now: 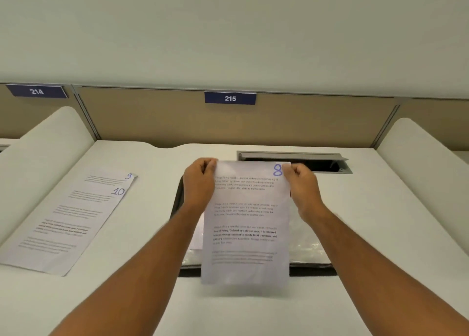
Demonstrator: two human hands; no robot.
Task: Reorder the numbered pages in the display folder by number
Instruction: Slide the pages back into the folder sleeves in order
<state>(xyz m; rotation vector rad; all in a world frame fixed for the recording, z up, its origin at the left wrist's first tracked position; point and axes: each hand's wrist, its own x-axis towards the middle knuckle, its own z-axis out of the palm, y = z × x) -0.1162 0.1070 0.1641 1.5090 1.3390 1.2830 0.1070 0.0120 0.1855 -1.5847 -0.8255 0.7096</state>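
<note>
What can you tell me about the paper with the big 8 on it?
The page marked 8 is a thin white sheet with blocks of printed black text, one partly bold, and a handwritten blue 8 in its top right corner. It is held up, hanging over the display folder on the desk. The left hand pinches its top left corner and the right hand its top right.

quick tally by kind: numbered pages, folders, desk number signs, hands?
Numbered pages: 3 — page 8 held up, page 10 lying over page 9
Display folder: 1
Desk number signs: 2 — 214, 215
Hands: 2 — left hand, right hand
Total: 8
</note>
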